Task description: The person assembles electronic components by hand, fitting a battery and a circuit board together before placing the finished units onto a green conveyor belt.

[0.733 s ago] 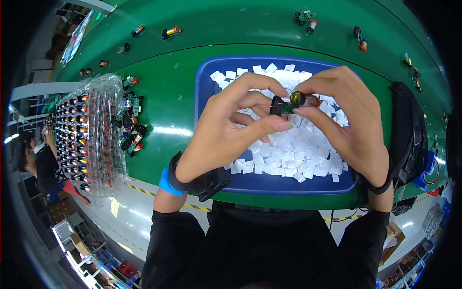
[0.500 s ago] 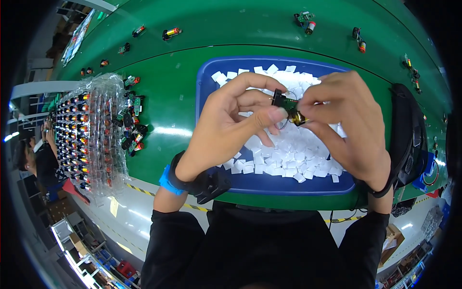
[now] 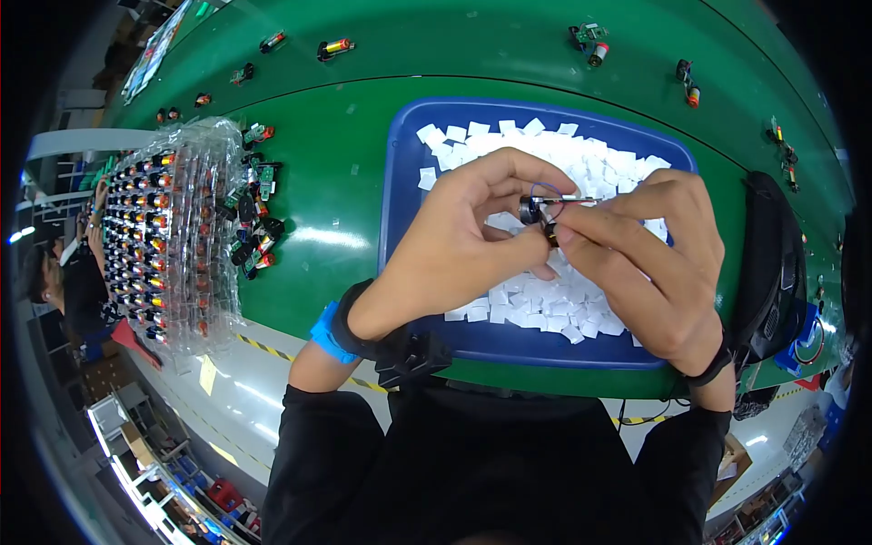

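Above the white pieces I hold a small electronic assembly (image 3: 530, 210) with a black round end, a thin circuit board and fine wires. My left hand (image 3: 454, 241) grips the black end between thumb and fingers. On the other side, my right hand (image 3: 649, 263) pinches the assembly near its wires; its fingertips hide part of it. Below both hands is a blue tray (image 3: 392, 182) strewn with many small white square pieces (image 3: 536, 313).
At left stand clear plastic trays (image 3: 195, 236) filled with similar battery parts, beside a pile of loose assemblies (image 3: 257, 222). More assemblies, one with a yellow-red battery (image 3: 336, 48), lie along the far side. A black bag (image 3: 761, 263) sits at right. Another person (image 3: 84, 282) is at far left.
The assembly has been turned, so its board now shows edge-on and its battery is mostly hidden. My right-hand fingers have closed in on it. The whole view has shifted slightly.
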`<state>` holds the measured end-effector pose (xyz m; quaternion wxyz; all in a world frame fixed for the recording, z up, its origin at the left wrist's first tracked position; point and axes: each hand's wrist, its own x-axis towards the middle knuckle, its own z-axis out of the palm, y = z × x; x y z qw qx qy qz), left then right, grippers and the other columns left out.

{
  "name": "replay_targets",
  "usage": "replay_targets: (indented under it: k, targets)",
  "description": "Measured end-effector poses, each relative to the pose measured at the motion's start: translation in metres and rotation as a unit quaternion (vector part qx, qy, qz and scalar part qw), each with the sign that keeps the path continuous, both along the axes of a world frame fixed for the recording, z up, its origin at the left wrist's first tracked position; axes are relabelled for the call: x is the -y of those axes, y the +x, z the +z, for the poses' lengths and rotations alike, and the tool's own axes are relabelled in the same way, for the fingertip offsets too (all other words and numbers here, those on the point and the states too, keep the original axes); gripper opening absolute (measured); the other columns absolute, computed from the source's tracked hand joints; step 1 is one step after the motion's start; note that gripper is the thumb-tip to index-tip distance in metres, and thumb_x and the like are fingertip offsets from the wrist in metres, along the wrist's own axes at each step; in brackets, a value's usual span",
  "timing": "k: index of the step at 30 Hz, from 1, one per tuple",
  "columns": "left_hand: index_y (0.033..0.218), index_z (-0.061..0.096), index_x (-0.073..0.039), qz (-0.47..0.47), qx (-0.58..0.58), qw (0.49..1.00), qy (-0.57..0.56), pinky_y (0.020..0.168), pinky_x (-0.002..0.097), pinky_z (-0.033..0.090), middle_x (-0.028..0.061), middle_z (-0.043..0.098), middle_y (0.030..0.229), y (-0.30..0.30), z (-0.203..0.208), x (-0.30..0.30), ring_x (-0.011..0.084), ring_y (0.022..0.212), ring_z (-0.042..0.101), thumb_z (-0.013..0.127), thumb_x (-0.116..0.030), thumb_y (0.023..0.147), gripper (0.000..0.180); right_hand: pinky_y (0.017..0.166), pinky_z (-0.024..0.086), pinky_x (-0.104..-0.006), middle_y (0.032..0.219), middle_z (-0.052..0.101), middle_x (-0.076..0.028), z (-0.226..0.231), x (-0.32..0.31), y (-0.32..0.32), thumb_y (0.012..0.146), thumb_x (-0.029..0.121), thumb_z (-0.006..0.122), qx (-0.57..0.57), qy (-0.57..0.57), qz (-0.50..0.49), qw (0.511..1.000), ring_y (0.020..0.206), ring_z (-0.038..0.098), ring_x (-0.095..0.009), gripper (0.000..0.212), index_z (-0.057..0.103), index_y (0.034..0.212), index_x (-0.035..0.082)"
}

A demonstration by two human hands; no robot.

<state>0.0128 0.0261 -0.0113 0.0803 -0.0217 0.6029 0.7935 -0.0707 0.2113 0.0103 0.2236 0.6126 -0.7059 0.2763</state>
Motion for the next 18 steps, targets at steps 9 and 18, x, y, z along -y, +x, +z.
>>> replay_targets:
  k: [9, 18]
  targets:
    - [0.124, 0.054, 0.006, 0.006, -0.023, 1.000, 0.011, 0.071, 0.0323, 0.065, 0.0159, 0.063, 0.118, 0.004, 0.009, -0.001, 0.0187, 0.098, 0.065, 0.060, 0.010, 0.088, 0.037, 0.058, 0.043, -0.0300, 0.085, 0.069, -0.004, -0.004, -0.001, -0.005, 0.057, 0.012, 0.074, -0.006, -0.038, -0.027, 0.999, 0.075, 0.059, -0.020, 0.022, 0.069, 0.076, 0.002]
    - [0.126, 0.054, 0.007, 0.016, -0.043, 0.993, -0.113, 0.069, 0.0319, 0.065, 0.0178, 0.066, 0.114, 0.007, 0.008, -0.007, 0.0213, 0.094, 0.070, 0.068, 0.004, 0.089, 0.040, 0.070, 0.050, -0.0375, 0.092, 0.069, -0.006, 0.009, -0.002, 0.006, 0.062, -0.001, 0.082, 0.032, 0.020, -0.055, 0.998, 0.077, 0.058, -0.025, 0.028, 0.071, 0.087, 0.006]
